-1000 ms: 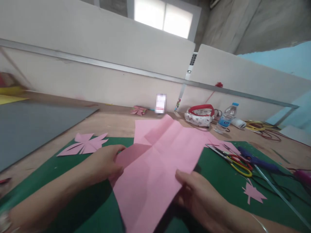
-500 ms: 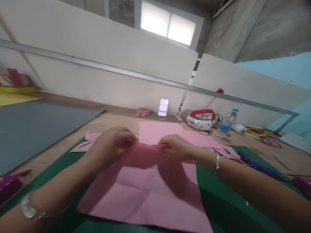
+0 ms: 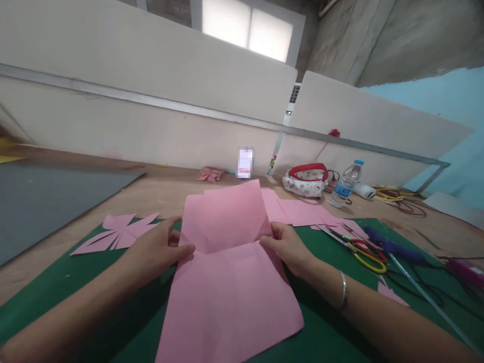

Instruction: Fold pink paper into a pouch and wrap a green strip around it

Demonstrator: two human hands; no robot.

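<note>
A large creased pink paper sheet (image 3: pixel 227 282) lies on the green cutting mat (image 3: pixel 333 327), its far half lifted and bent up along a fold. My left hand (image 3: pixel 157 249) pinches the sheet's left edge at the fold. My right hand (image 3: pixel 287 247) pinches the right edge at the same fold; a silver bangle sits on that wrist. More pink sheets (image 3: pixel 298 212) lie flat just behind.
A cut pink paper shape (image 3: pixel 115 234) lies left of my left hand. Red-and-yellow scissors (image 3: pixel 363 248), a blue glue gun (image 3: pixel 393 247) and cables sit to the right. A water bottle (image 3: pixel 345 184), a pouch (image 3: pixel 306 182) and a grey board (image 3: pixel 45 201) stand farther back.
The sheet went from held up, to pressed flat with both hands at its middle, to now having its far half lifted again. My hands moved apart to its side edges.
</note>
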